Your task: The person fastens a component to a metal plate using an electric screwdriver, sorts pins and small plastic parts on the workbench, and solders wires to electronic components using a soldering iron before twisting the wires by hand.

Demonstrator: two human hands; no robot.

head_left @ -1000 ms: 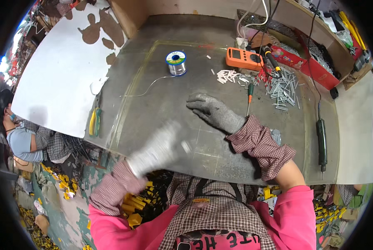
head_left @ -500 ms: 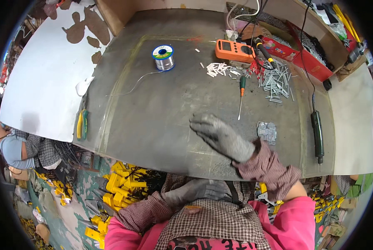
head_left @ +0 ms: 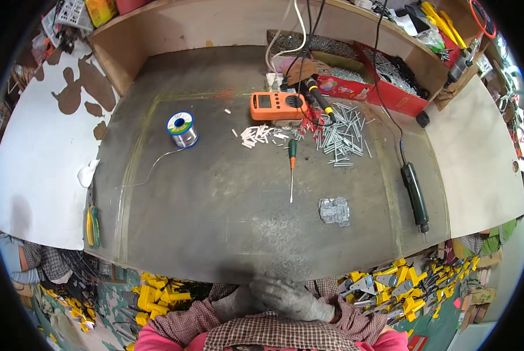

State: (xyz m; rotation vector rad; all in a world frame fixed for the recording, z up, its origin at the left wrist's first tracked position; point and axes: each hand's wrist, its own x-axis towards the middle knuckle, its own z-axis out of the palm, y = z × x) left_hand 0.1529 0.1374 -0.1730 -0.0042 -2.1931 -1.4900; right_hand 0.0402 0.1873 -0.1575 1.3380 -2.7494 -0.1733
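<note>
Both my hands wear grey work gloves and meet at the front edge of the table. My right hand (head_left: 291, 300) lies with its fingers stretched toward the left, holding nothing I can see. It overlaps my left hand (head_left: 237, 304), whose fingers are hidden. Nearest to them on the tabletop is a small stack of clear plastic parts (head_left: 334, 211). Beyond it lies a screwdriver (head_left: 292, 161) with a green and orange handle. A dark electric screwdriver (head_left: 413, 198) rests on the right, with its bit pointing toward me.
A solder spool (head_left: 183, 130) stands at left, its wire trailing. Toward the back are an orange multimeter (head_left: 278, 106), white tubes (head_left: 255, 136), metal pins (head_left: 343, 133) and a red box (head_left: 395, 100) of parts. Pliers (head_left: 93, 226) lie at the left edge. Yellow-handled tools (head_left: 399, 285) fill the space below.
My right hand has drawn back from above the middle of the table to meet my left hand at the front edge. The view has shifted, so the tabletop things appear lower and further left.
</note>
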